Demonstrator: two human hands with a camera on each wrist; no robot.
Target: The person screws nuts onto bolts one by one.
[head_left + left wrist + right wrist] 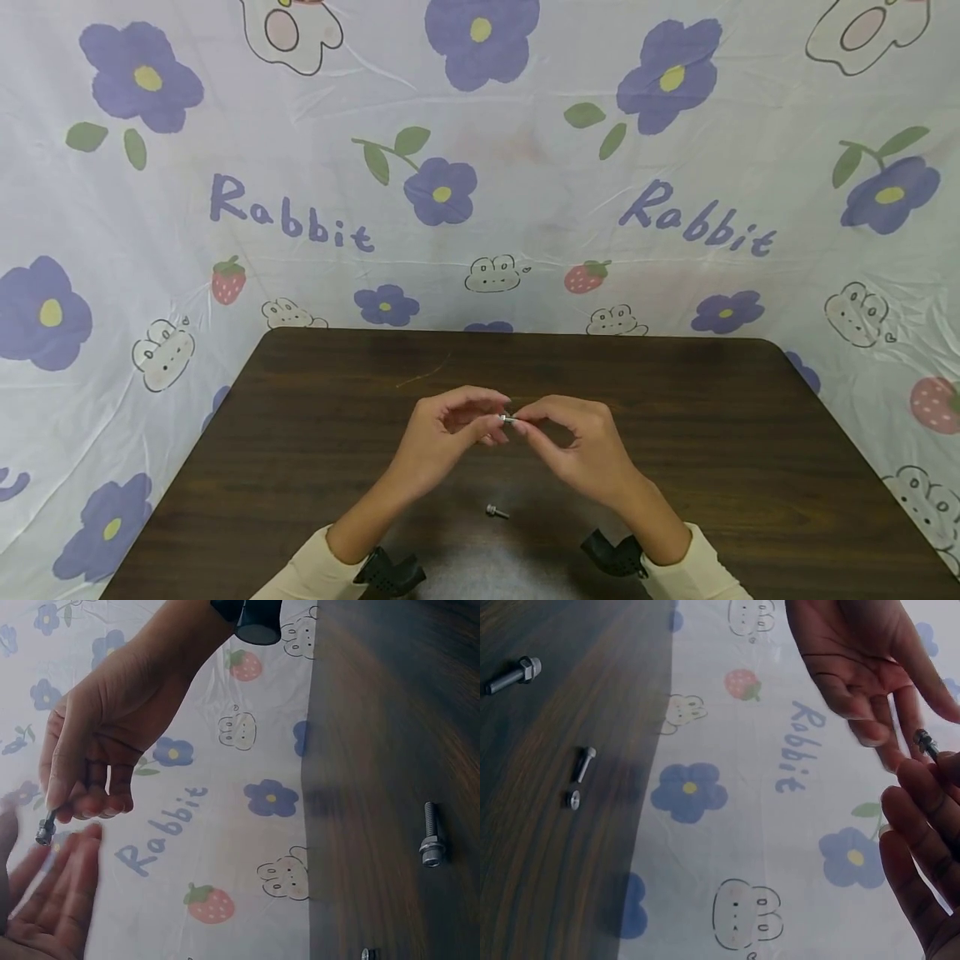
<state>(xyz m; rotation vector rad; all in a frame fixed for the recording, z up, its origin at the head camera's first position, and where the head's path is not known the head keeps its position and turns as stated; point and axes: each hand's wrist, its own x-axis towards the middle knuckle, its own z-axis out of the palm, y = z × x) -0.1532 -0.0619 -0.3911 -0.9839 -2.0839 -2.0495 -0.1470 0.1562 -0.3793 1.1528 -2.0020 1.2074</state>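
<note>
My right hand (581, 437) pinches the shank of a small socket-head bolt (925, 741) between thumb and fingertips, its head pointing at the left hand. Nut or washer rings sit just under the bolt's head. My left hand (450, 437) is held around the head end, thumb and fingers spread apart. In the right wrist view a gap shows between those fingers and the bolt. A second bolt with a nut near its head (431, 844) lies on the table below the hands. Farther back are a smaller screw (586, 763) and a small round nut or washer (573, 799).
The dark wooden table (300, 467) reaches back to a white cloth (525, 200) printed with flowers, strawberries and rabbits. A thin thread-like line (423, 372) shows on the far part of the tabletop. Black wrist cameras (390, 573) are worn at both cuffs.
</note>
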